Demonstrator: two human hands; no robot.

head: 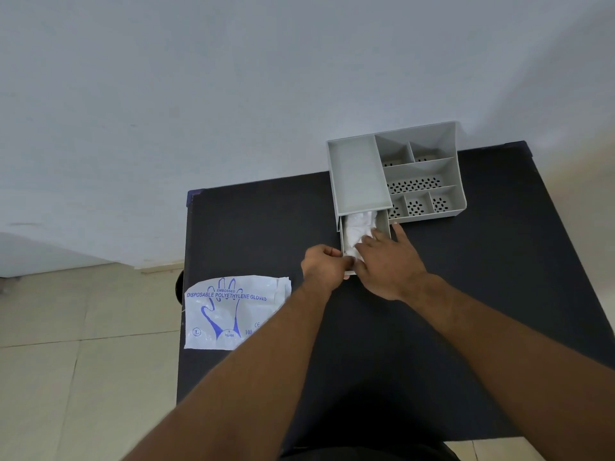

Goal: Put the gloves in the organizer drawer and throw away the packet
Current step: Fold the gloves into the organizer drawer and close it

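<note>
Gloves [359, 232] lay bunched in the grey organizer's [429, 168] pulled-out drawer [386, 224], at 1 o'clock on the black desk [253, 227]. Right hand [389, 264] pressed them flat; left hand [324, 264] pinched the drawer's front. Glove packet [229, 311] lay at 9 o'clock.

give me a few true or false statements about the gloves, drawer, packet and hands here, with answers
1. The drawer is pulled out with the gloves in it. True.
2. The packet is in the left hand. False: it lies on the table, at its left edge, untouched.
3. The right hand rests on the gloves. True.
4. The organizer has pens in its top compartments. False: those in view look empty.
5. The left hand is at the drawer's front. True.
</note>
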